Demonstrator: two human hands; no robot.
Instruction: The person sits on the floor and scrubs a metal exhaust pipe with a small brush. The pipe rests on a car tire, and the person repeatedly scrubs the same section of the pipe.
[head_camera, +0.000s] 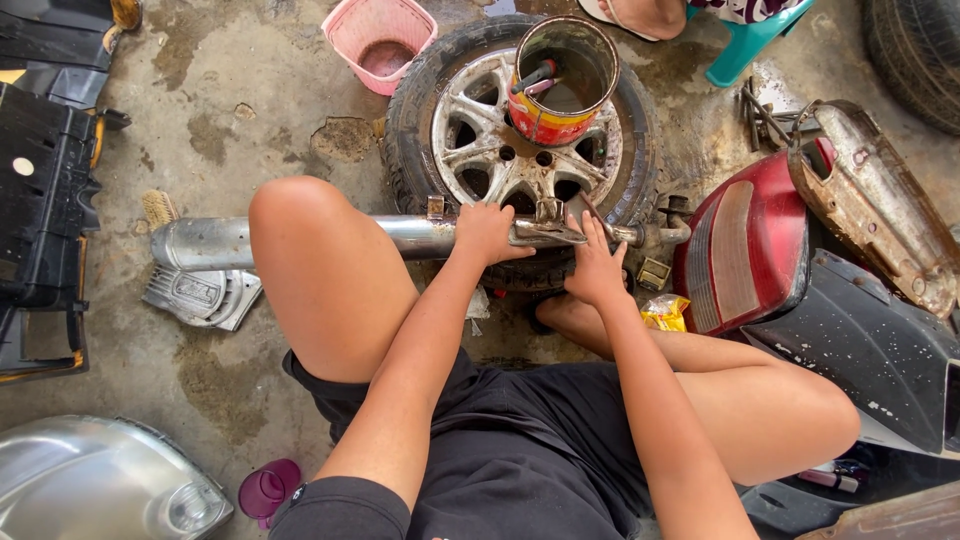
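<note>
— Where is the camera sitting?
— On the person's head, looking steeply down over the knees at the concrete floor (250, 90).
— How near is it looking?
— Close; both hands are filling the centre at arm's length.

Silver exhaust pipe (300, 240), lying across wheel (520, 150)

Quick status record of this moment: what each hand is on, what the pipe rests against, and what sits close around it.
left hand: gripping the exhaust pipe near its narrow end
right hand: fingers spread on the pipe's bracket, by a thin tool whose kind I cannot tell
pipe position: lying across the near edge of the wheel, over the left knee
on wheel: open tin can with tools inside
behind wheel: pink basket
right side: red tail section
</note>
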